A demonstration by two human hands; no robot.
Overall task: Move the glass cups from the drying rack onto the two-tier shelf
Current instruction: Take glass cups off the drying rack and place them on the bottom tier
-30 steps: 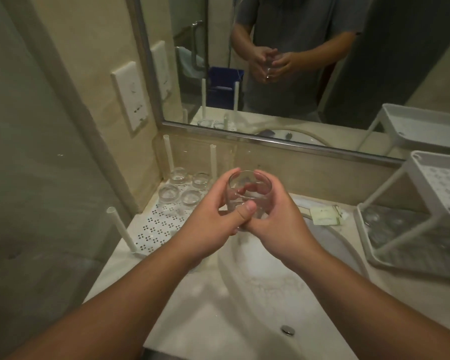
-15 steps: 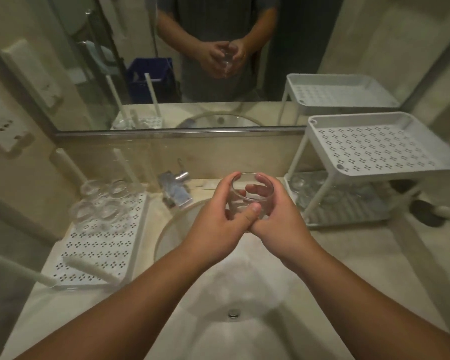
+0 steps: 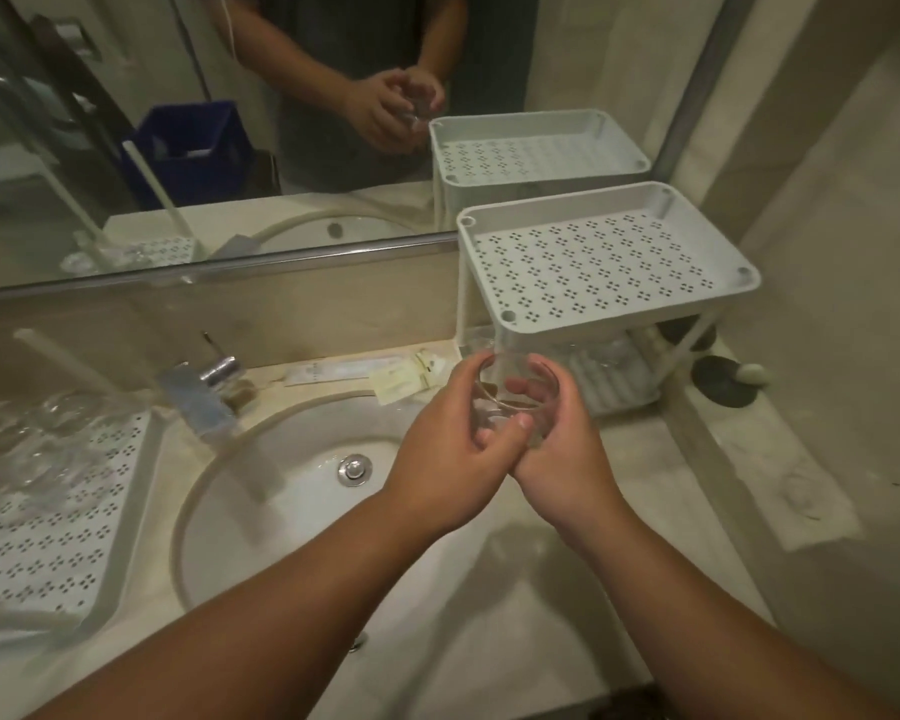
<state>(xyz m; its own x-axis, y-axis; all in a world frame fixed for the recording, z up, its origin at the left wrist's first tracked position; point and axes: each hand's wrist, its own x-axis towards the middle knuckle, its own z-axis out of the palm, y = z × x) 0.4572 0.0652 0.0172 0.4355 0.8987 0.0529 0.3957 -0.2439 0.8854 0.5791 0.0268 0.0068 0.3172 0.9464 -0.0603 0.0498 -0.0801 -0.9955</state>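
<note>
A: Glass cup [image 3: 515,394]: I see one clear round one carried over the counter, just in front of the two-tier shelf [image 3: 609,262].

B: Surroundings, big to small?

A: One wall mirror [image 3: 204,122], one pale stone counter [image 3: 671,485], one oval white sink [image 3: 281,491], one perforated white drying rack [image 3: 48,537] holding blurred cups I can't count, one chrome faucet [image 3: 198,392].

B: Grip?

A: My left hand [image 3: 448,459] and right hand [image 3: 567,454] both curl around the cup.
</note>
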